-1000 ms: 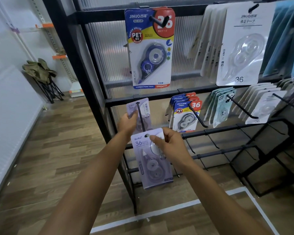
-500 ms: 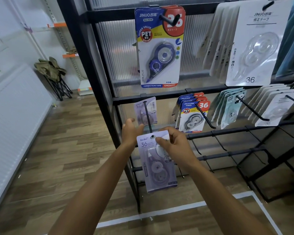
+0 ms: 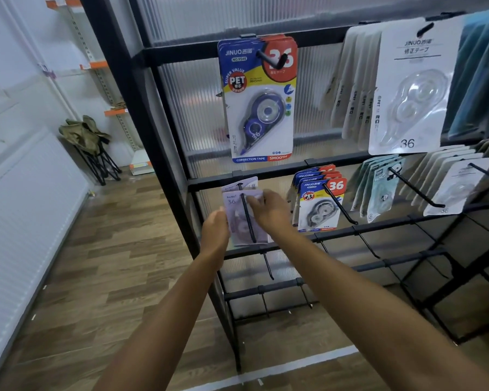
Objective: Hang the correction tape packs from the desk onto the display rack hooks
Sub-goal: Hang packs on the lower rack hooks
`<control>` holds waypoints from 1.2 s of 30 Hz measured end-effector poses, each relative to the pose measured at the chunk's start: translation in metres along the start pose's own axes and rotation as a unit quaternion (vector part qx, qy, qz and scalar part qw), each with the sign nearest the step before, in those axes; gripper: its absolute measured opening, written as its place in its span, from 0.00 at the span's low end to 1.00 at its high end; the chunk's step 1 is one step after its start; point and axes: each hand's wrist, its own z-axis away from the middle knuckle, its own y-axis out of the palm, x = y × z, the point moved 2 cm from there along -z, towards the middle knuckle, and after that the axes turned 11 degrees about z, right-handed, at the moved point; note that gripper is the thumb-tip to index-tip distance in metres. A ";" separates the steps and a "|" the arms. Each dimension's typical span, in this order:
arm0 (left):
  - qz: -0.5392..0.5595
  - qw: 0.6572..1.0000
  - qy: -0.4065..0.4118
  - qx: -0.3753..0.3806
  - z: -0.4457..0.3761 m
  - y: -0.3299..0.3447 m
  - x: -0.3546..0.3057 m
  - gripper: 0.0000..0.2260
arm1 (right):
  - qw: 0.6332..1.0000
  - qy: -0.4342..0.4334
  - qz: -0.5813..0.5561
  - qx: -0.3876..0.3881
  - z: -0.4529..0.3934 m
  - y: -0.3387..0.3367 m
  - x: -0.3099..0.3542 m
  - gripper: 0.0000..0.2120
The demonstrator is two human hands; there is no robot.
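Threading lilac pack (image 3: 239, 218) onto hook (image 3: 247, 218), leftmost on rack's second rail (image 3: 266, 172), below the big blue pack (image 3: 259, 100). Sitting partway along the hook, in front of another lilac pack (image 3: 239, 185) near the rail. Right hand (image 3: 268, 210) fingers pinching top edge beside the hook; left hand (image 3: 216, 225) fingers loosely curled on left edge, steadying. Judging step: seating. Next: sliding it back flush, releasing both hands, fetching another pack.

Wood-plank floor (image 3: 102, 266), white wall (image 3: 17, 153), folded stool (image 3: 89, 148)
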 end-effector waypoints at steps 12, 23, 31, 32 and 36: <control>-0.058 0.993 0.084 -0.061 -0.017 0.021 -0.015 0.21 | 0.997 0.046 -0.007 0.064 -0.012 -0.008 -0.002 0.13; -0.045 0.991 0.095 -0.082 -0.011 0.027 -0.021 0.18 | 0.996 0.024 -0.069 0.060 0.021 -0.037 -0.028 0.19; -0.072 0.985 0.131 -0.081 0.017 0.027 -0.011 0.18 | 0.992 0.000 -0.093 0.080 0.051 -0.043 -0.039 0.15; -0.083 0.983 0.140 -0.081 0.021 0.026 -0.009 0.18 | 0.992 -0.005 -0.096 0.085 0.056 -0.043 -0.039 0.14; -0.124 0.980 0.135 -0.077 0.037 0.024 0.003 0.21 | 0.992 -0.014 -0.088 0.084 0.072 -0.040 -0.046 0.14</control>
